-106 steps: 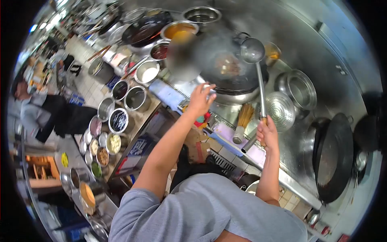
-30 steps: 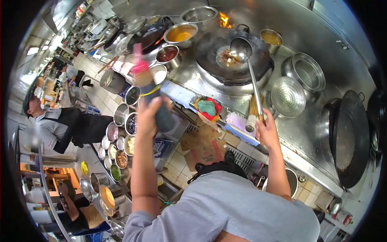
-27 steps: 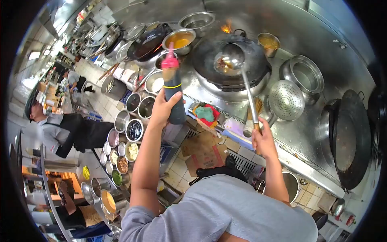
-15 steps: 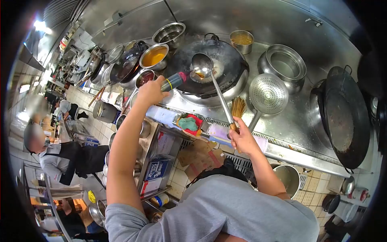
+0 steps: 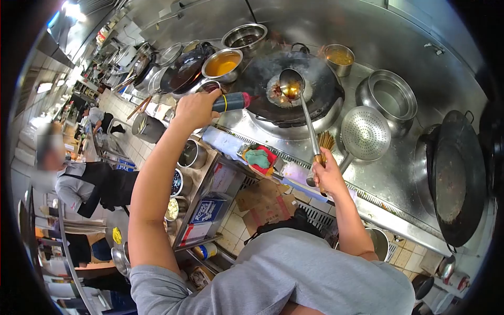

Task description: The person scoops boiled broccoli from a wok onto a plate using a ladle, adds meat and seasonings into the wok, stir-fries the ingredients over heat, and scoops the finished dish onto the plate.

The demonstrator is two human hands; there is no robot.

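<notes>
The step in hand looks like seasoning the food (image 5: 274,96) in the wok (image 5: 326,100), with sauce as the likely addition. The left hand (image 5: 196,109) has its fingers wrapped around 1 dark squeeze bottle (image 5: 229,102), held near level above the stovetop (image 5: 404,170), between its front edge and the wok's near-left rim. The bottle's body juts out of the fist, red nozzle towards the wok; no stream can be made out. The right hand (image 5: 326,176) has its fingers closed around the handle end of 1 ladle (image 5: 307,118), near the stovetop's front edge; the bowl, holding amber liquid, is over the food, touching or not I cannot tell. The next move probably calls for aiming the nozzle and squeezing sparingly, ladle steady.
</notes>
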